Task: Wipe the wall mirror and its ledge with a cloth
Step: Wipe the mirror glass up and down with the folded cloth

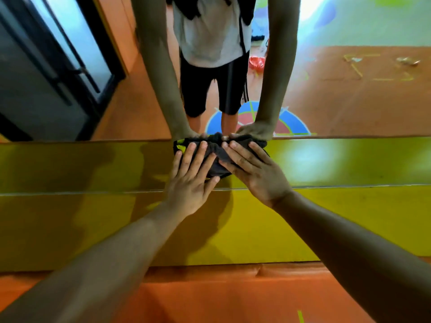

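Both hands down on the cloth (pixel 215 157), which sits bunched on the top of the yellow ledge (pixel 93 164), pushed right up against the bottom edge of the wall mirror (pixel 349 89). Cloth is dark grey w/ a bit of yellow-green showing at its left end. Left hand (pixel 190 183) lies flat, fingers spread, fingertips over the cloth's left half; palm back toward the ledge's front edge, off the fabric. Right hand (pixel 254 169) same deal on the right half, fingers splayed & pressing down, thumb on the cloth's near side. Neither one is clenched or pinching, just open palms pressing the cloth flat btw them; the fabric humps up in a small ridge where the two sets of fingertips nearly meet. Mirror shows the reflection of both arms, a grey shirt & black shorts. Orange padded floor (pixel 210 297) below the ledge's front face.
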`<state>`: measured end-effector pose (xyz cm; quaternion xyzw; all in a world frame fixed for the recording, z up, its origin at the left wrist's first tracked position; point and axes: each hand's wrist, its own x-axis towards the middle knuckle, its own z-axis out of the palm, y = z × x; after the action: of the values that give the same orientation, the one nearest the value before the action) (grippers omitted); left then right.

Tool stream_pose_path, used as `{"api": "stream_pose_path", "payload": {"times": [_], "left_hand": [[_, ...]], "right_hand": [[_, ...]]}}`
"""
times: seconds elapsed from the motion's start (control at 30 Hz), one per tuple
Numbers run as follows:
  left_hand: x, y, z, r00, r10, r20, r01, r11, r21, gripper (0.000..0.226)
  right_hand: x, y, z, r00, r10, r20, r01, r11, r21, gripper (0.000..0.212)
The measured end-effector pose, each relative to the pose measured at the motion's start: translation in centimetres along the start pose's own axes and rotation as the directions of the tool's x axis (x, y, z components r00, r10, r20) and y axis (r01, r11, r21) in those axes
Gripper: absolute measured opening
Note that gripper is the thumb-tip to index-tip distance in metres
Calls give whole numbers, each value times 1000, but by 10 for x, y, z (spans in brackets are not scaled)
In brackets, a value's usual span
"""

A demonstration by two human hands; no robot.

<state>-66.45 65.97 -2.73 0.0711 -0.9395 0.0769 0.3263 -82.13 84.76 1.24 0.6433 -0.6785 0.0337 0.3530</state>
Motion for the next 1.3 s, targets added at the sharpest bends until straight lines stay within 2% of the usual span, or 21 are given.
{"api": "stream_pose_path", "payload": {"times": [0.17,0.5,0.57,0.7,0.8,0.9,1.1,1.3], "left_hand": [[77,-16,-80,998,-35,-50,40,995,93,71],[245,-52,-263,976,26,-217,16,982,188,74],[277,-56,-297,962,37,-270,17,981,193,77],[338,-68,-350,924,61,-378,18,979,201,79],[377,-74,-388,906,82,-415,26,969,246,76],[412,-80,-425,892,86,-444,55,954,295,76],[482,-91,-495,840,124,-529,62,945,320,75],[547,-100,-554,782,162,-602,57,943,328,75]], "right_hand": [[62,43,-76,997,27,-73,-31,998,-60,48],[193,135,-236,971,81,-224,-116,983,-145,68],[218,155,-268,964,100,-247,-142,977,-159,78],[262,191,-325,938,85,-336,-154,971,-184,76],[292,215,-360,920,79,-384,-162,969,-188,72],[321,238,-396,907,76,-414,-174,963,-205,78],[379,284,-461,866,88,-493,-228,946,-231,74],[428,329,-516,837,102,-537,-262,937,-230,82]]}}
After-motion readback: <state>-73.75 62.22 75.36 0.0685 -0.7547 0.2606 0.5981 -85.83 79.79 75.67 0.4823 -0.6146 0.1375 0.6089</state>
